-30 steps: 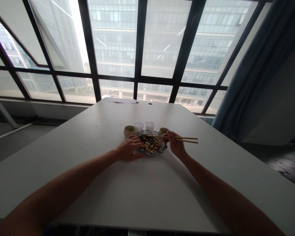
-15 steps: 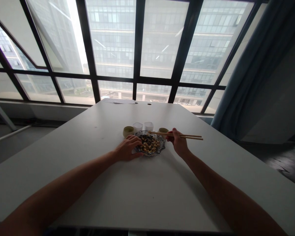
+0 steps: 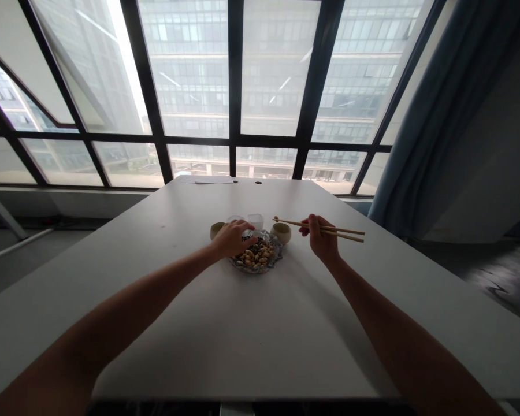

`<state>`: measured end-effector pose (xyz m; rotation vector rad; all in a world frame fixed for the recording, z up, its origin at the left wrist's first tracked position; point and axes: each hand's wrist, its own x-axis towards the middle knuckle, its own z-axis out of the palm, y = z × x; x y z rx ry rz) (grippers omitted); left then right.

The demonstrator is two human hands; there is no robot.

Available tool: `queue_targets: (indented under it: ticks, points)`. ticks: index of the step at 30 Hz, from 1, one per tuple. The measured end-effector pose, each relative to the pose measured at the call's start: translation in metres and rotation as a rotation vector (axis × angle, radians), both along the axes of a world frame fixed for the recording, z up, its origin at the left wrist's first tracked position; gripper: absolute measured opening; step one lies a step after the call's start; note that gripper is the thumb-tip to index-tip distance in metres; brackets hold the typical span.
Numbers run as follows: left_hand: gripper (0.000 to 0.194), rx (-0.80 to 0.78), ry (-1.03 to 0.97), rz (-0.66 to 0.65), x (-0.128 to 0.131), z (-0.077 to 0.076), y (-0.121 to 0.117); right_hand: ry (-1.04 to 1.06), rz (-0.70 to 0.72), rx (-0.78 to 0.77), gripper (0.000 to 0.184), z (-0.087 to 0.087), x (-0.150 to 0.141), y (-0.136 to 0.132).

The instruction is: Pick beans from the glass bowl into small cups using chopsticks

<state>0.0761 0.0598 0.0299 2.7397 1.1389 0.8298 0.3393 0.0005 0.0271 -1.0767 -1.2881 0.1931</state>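
A glass dish (image 3: pixel 268 263) of mixed nuts and seeds sits mid-table. My left hand (image 3: pixel 233 238) rests on its far left rim, fingers curled over the edge and reaching toward a small clear cup (image 3: pixel 257 221) behind it. My right hand (image 3: pixel 322 240) grips a pair of wooden chopsticks (image 3: pixel 342 231), held level above the table, their tips over a small green cup (image 3: pixel 281 232) right of the dish. Whether the tips hold a nut is too small to tell. Another green cup (image 3: pixel 216 229) stands left of the dish, partly hidden by my left hand.
The white table (image 3: pixel 260 335) stretches wide around the dishes. A sheet of paper (image 3: pixel 208 179) lies at its far edge by the big window. A blue curtain (image 3: pixel 437 115) hangs at the right.
My right hand has lifted the chopsticks out of the dish and moved them right, over the green cup. My left hand has slid from the dish's near side up to its far rim.
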Motion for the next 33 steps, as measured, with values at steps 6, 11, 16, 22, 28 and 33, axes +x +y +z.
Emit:
queue_targets:
  ticks: [6, 11, 16, 22, 28, 33]
  points:
    - [0.065, -0.159, 0.162, 0.101, 0.076, 0.017, 0.017, 0.029, -0.127, 0.002, 0.058, 0.003, 0.030, 0.002]
    - [0.082, -0.245, 0.331, 0.139, 0.117, 0.017, 0.033, 0.068, -0.147, 0.004, 0.058, 0.004, 0.044, 0.002]
    - [0.069, -0.341, 0.356, 0.188, 0.126, 0.008, 0.048, 0.096, -0.117, -0.007, 0.058, 0.006, 0.044, 0.001]
    - [0.082, -0.204, 0.134, 0.152, 0.124, -0.005, 0.048, 0.099, -0.054, 0.010, 0.056, 0.007, 0.045, -0.002]
    - [0.076, -0.122, 0.041, 0.093, 0.123, -0.010, 0.045, 0.051, 0.001, 0.057, 0.056, 0.006, 0.037, -0.009]
    - [0.081, -0.179, 0.037, 0.097, 0.122, -0.010, 0.045, -0.073, 0.037, 0.022, 0.055, 0.001, 0.035, -0.008]
